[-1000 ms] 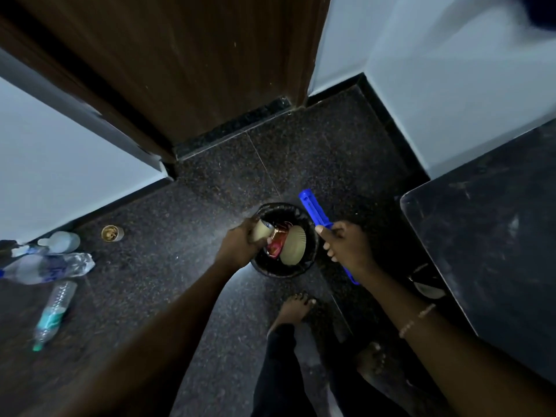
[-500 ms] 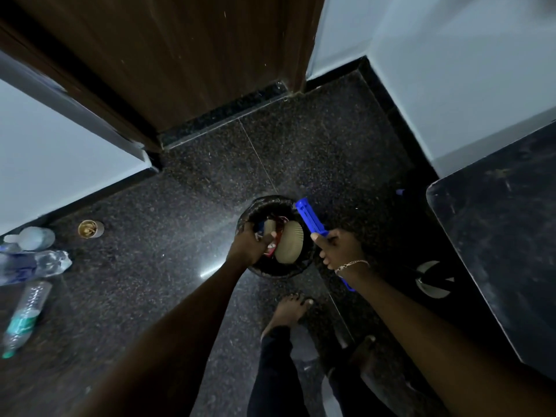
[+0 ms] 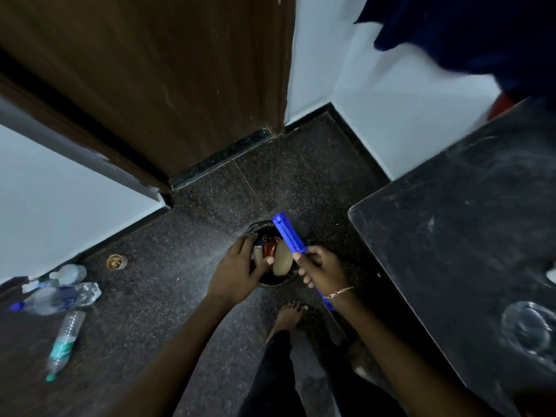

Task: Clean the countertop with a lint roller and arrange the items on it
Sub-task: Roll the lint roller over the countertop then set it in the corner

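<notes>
Frame centre: right hand (image 3: pixel 323 273) grips the blue roller (image 3: pixel 289 234) over the bin (image 3: pixel 255 228). Left hand (image 3: pixel 237 270) pinches a small scrap. Roller is probably light and rigid; hold by handle.

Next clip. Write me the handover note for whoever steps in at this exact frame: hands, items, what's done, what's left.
Left hand: over the bin on the floor, fingers on a small pale wad at its rim; looks like a used sheet, cannot confirm.
Right hand: shut on the blue lint roller, held above the bin.
Countertop: at right, dusty smears visible; a glass stands near its edge.
Done: apparently some rolling.
Left: drop the wad, finish rolling the countertop, arrange its items. Bottles lie on the floor at left.
</notes>
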The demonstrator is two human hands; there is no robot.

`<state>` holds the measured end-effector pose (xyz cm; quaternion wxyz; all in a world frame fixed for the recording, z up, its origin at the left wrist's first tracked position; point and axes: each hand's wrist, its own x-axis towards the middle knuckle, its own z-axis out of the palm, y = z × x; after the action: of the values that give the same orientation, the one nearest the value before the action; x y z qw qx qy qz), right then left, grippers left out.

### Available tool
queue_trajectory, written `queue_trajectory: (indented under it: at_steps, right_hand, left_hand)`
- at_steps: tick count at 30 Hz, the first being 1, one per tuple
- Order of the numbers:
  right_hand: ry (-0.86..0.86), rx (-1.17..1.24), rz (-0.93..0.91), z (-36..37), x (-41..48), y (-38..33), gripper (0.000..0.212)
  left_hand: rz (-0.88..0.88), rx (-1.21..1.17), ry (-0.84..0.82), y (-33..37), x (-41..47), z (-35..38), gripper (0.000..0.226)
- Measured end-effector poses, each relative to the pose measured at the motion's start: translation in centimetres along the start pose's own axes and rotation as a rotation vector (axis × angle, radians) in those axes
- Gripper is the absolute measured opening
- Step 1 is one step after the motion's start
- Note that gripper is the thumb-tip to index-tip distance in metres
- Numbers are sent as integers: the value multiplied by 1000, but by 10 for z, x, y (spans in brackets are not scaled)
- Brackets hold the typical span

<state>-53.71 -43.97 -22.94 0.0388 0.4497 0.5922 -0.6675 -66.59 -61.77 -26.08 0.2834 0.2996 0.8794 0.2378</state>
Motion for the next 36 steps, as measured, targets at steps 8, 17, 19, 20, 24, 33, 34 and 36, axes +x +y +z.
queue_trajectory:
  at_steps: [8, 17, 19, 20, 24, 33, 34, 36]
  right_hand:
    - [59, 124, -106, -55, -90, -54, 9]
    - [289, 392, -123, -140, -155, -71, 26]
    - [337, 457, -136, -159, -171, -70, 30]
    - [363, 481, -153, -168, -178, -69, 31]
    - [462, 478, -223, -203, -204, -60, 33]
    - [835, 467, -241, -292, -262, -9, 32]
    - [866, 472, -232, -301, -271, -2, 32]
    - [932, 481, -216, -320, -287, 11, 31]
  left_hand:
    - [182, 0, 36, 106, -16, -62, 71]
    - [458, 33, -6, 223, -5, -59, 74]
    - [521, 34, -42, 250, -2, -50, 74]
    - [553, 39, -58, 263, -1, -44, 73]
    - [675, 75, -85, 313, 0, -16, 73]
    - [876, 130, -264, 411, -28, 65, 73]
    - [894, 132, -289, 422, -33, 74, 72]
    - [922, 145, -336, 443, -43, 91, 70]
